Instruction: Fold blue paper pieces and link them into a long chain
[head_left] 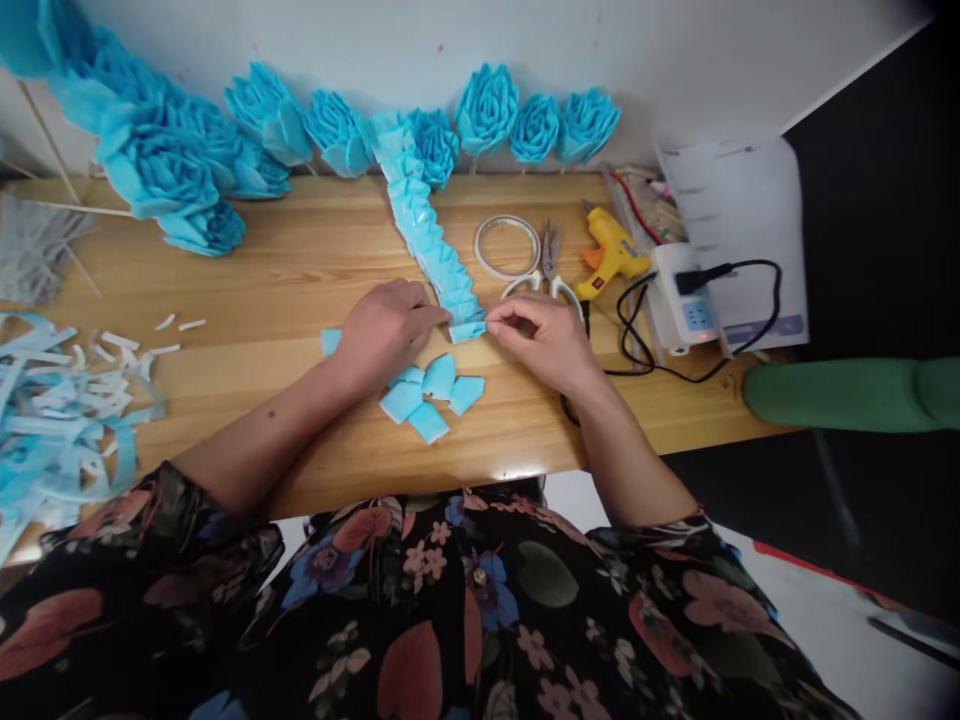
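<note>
A long strip of overlapping blue folded petals point(427, 230) runs from the wall down the wooden table point(285, 270) to my hands. My left hand point(386, 330) is closed, its fingertips pressing the near end of the strip. My right hand point(544, 335) pinches a small blue petal piece point(469, 331) at that same end. Several loose blue petal pieces point(431, 395) lie just in front of my hands, one more point(331, 341) beside my left wrist.
Blue paper flowers point(487, 110) line the wall, more heaped at far left point(157, 160). A tape roll point(507, 246), scissors point(551, 270), a yellow glue gun point(611, 250) and a power strip with black cable point(690, 305) sit right. Paper scraps point(52, 410) lie left. A green object point(855, 392) lies at the right edge.
</note>
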